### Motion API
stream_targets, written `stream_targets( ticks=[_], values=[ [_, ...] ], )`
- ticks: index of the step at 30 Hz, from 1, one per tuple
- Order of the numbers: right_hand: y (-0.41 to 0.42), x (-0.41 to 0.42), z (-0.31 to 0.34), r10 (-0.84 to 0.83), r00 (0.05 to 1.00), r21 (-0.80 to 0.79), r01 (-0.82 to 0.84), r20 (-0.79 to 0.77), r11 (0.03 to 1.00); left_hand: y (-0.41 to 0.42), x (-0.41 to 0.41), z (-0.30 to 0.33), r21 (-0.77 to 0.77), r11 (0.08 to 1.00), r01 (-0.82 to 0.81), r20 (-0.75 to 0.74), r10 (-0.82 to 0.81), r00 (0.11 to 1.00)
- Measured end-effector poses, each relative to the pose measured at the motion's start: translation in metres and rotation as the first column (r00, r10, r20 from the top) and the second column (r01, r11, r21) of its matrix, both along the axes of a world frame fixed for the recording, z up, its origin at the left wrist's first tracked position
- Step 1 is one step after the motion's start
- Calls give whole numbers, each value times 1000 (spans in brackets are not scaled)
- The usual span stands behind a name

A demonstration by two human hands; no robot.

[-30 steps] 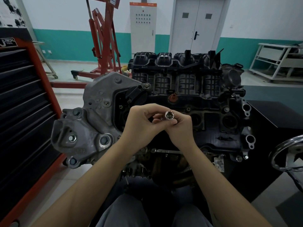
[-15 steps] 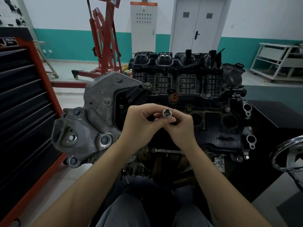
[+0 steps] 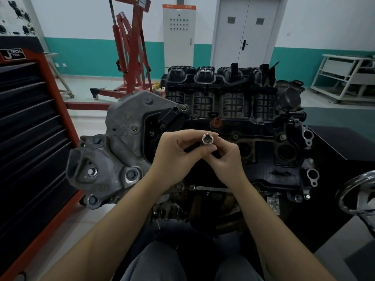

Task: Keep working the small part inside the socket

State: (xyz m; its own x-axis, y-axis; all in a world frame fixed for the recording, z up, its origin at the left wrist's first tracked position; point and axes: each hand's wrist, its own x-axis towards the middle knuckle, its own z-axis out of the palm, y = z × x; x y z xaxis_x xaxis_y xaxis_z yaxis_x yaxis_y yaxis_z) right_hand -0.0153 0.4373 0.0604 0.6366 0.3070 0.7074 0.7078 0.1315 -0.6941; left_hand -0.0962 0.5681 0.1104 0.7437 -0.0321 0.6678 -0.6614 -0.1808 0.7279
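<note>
Your two hands meet in front of the engine (image 3: 233, 126), and the socket (image 3: 208, 138) sits a little higher than a second ago, its open end now turned more squarely toward your eyes. That suggests you are checking its size or inner shape. Your left hand (image 3: 178, 157) curls its fingers (image 3: 199, 150) under the socket's lower part; your right hand (image 3: 227, 157) pinches it just below the rim. The socket is a short, bright steel cylinder with a faceted, shadowed bore. Behind it, the ribbed black plastic manifold (image 3: 221, 92) looks matte. The cast grey bracket (image 3: 113, 151) at left is rough and dull, studded with bolt heads. A red-framed tool cabinet (image 3: 30, 126) with black drawers stands further left.
</note>
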Motion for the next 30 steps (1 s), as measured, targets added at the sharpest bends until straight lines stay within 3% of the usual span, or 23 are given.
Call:
stream_targets(
  ticks=[4,9,15,20,23,27,30],
  values=[
    [1,-1,0,-12,999,12,13,-31,1000,2,0,0,15,998,57,-29,-56,998],
    [1,2,-2,-43,999,11,43,-18,999,-1,1,-3,35,992,-125,30,124,992],
    [-1,1,-1,-9,1000,14,9,-29,1000,2,1,-2,22,999,37,-30,-36,999],
    [1,0,-2,-40,999,11,40,-20,999,-1,2,-3,56,989,-137,44,135,990],
    [0,-1,0,-15,1000,-19,15,28,1000,-1,2,-3,21,995,-94,-4,94,996],
    [0,1,-2,-5,1000,-14,4,-18,1000,0,1,-4,27,1000,-10,-33,11,999],
    [1,2,-3,-11,998,18,12,-57,1000,-2,1,-5,19,996,-82,-4,82,997]
  ],
)
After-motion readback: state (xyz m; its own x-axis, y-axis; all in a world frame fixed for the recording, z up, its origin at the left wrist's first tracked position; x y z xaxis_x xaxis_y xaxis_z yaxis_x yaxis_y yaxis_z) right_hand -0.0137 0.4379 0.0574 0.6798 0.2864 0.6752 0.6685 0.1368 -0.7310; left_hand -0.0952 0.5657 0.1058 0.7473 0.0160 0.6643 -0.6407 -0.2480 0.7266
